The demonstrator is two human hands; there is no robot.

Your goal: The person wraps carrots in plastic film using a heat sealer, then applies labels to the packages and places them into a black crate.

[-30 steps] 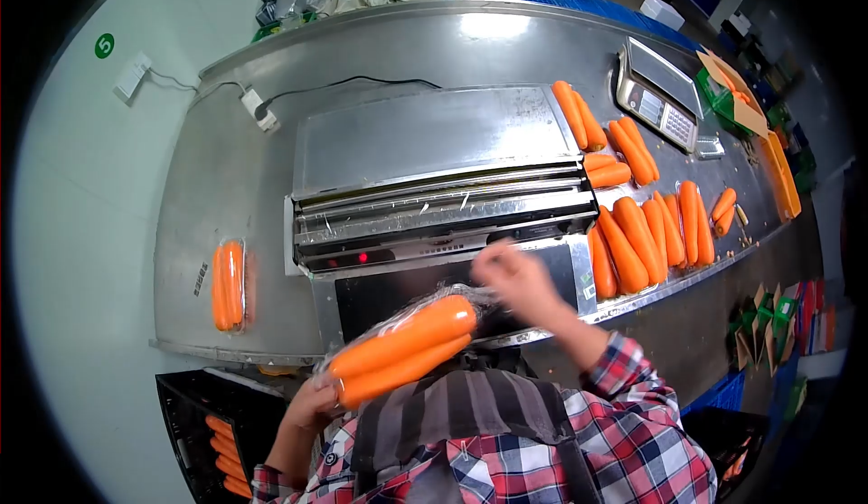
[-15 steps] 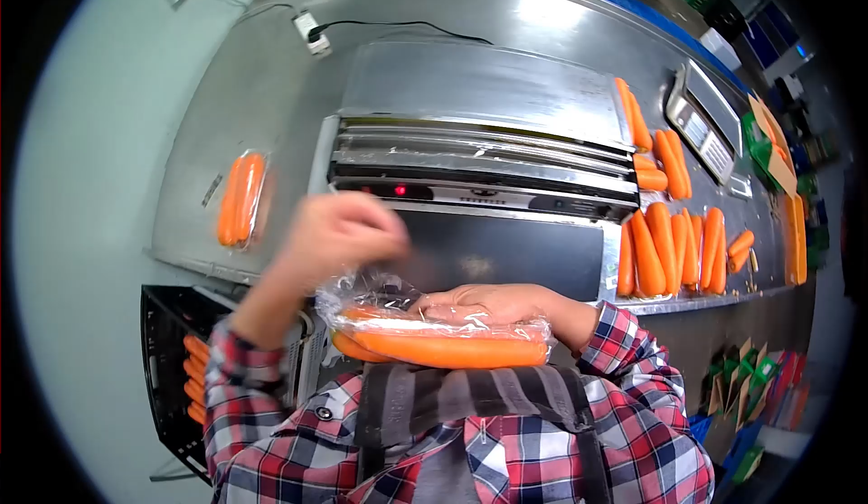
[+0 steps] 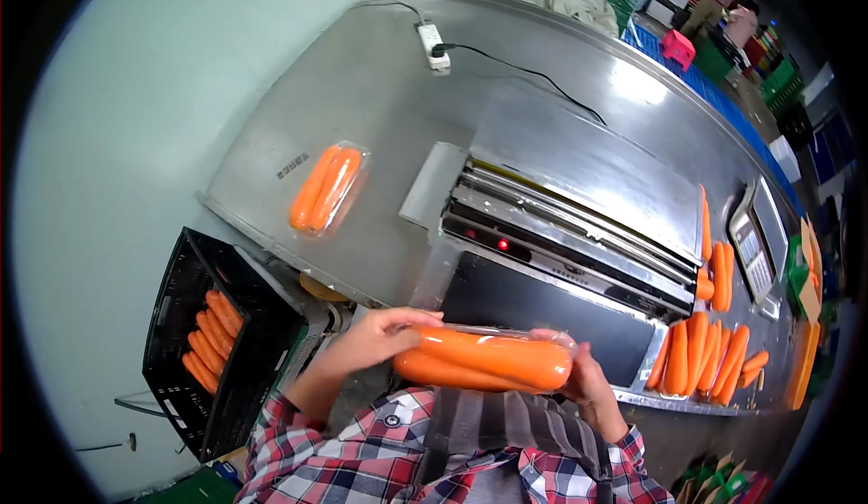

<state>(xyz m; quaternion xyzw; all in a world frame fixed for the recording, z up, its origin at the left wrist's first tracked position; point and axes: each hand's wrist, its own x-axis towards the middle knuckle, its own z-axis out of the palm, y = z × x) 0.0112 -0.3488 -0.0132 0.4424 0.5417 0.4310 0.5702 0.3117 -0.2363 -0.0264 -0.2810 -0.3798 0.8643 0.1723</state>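
Observation:
A film-wrapped pack of large orange carrots (image 3: 488,359) is held level between my two hands, in front of my chest. My left hand (image 3: 371,346) grips its left end, thumb and fingers at the top edge. At the right end my right hand (image 3: 589,379) is closed around the pack, its fingers partly behind it. Just beyond the pack is the dark plate (image 3: 533,310) of the wrapping machine (image 3: 570,233), which shows a red light. Another wrapped carrot pack (image 3: 327,188) lies on the steel table (image 3: 262,169) at the left.
Loose carrots (image 3: 696,355) lie at the table's right end, near a scale (image 3: 755,242). A black crate (image 3: 172,323) with several carrots stands at the lower left. A power strip (image 3: 433,47) with a black cable lies at the back. Two people (image 3: 743,23) are far off at the upper right.
My left hand has come down from above the machine's plate and taken the pack's left end. My right hand has shifted from the pack's top to its right end. The view has turned left.

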